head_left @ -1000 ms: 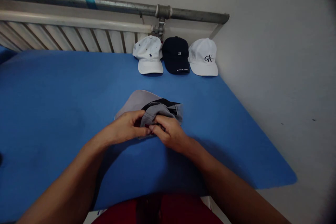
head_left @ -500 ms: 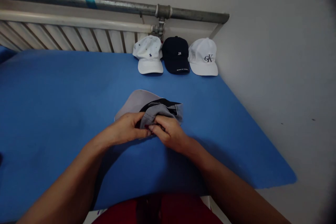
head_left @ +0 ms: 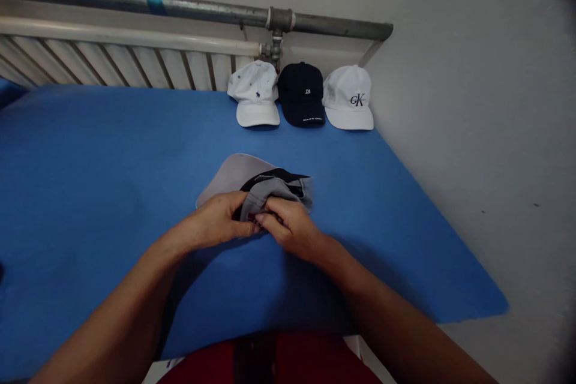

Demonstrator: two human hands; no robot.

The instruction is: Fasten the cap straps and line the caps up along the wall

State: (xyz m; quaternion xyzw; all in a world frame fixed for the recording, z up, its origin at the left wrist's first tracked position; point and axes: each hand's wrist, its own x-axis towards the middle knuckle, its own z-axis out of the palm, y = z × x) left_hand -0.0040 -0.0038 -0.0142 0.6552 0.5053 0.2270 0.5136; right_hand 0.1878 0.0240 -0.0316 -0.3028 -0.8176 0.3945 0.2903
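A grey baseball cap (head_left: 240, 171) lies on the blue table surface in front of me, its brim pointing to the far left and its dark inner band showing. My left hand (head_left: 220, 218) is closed on the cap's near left part, the fingers tucked inside and the thumb outside. From the right, my right hand (head_left: 290, 225) pinches the fabric at the near edge, thumb and forefinger close to my left thumb. A small dark red bit shows between the two hands; what it is I cannot make out. The fingertips inside the cap are hidden.
At the back stand a white cap with a small emblem (head_left: 256, 95), a black cap (head_left: 301, 95) and a white cap with letters (head_left: 348, 98), side by side. Behind the blue table (head_left: 112, 162) are a radiator (head_left: 135, 63) and a metal pipe (head_left: 216, 12). A wall (head_left: 486, 132) bounds the right.
Hardly anything differs. Both hands keep their hold on the grey cap, with only a tiny shift of the fingers at its near edge.
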